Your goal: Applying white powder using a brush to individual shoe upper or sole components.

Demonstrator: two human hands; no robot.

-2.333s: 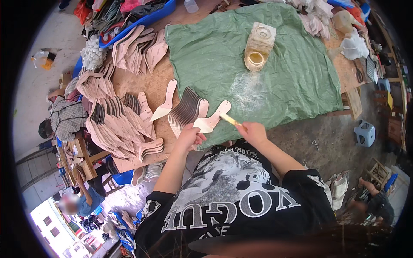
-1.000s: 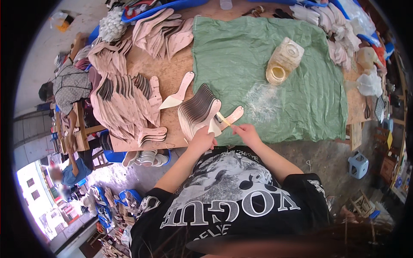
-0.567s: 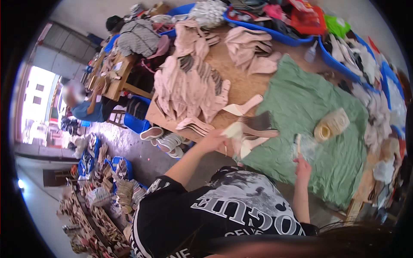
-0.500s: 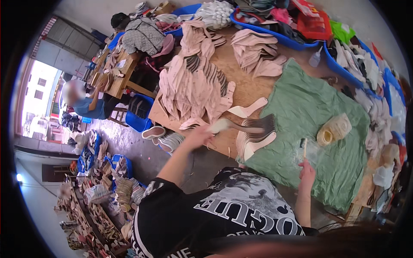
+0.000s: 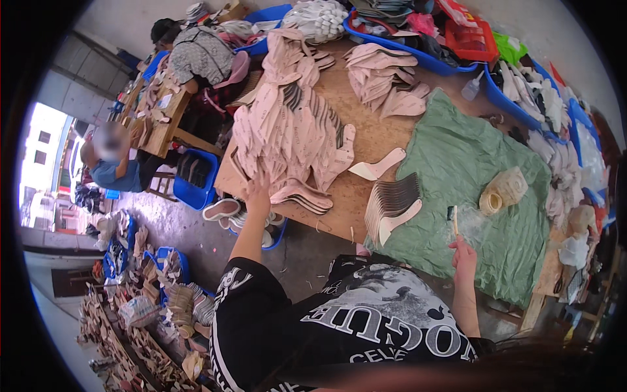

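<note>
My left hand [image 5: 257, 191] reaches to the near left edge of a big pile of pink insoles [image 5: 287, 134], its fingers spread against the pieces there. Just right of that hand, a small stack of pink insoles [image 5: 304, 197] lies at the table edge. My right hand [image 5: 463, 253] grips the wooden handle of a small brush [image 5: 454, 221], whose dark bristles are over a green sheet [image 5: 483, 157]. Between my hands, a fanned row of insoles [image 5: 392, 206] overlaps the sheet's left edge. One single pale insole [image 5: 379, 164] lies just beyond it.
An open, yellowish plastic jar [image 5: 504, 191] lies on its side on the sheet. Another insole pile [image 5: 385, 75] sits farther back on the wooden table [image 5: 320, 225]. Blue bins [image 5: 418, 49] of materials line the far side. Two people work at a table [image 5: 166, 121] at left.
My left hand has moved left from the fanned row to the big pile, and the blurred insole at it is gone from there. My right hand still holds the brush, slightly shifted.
</note>
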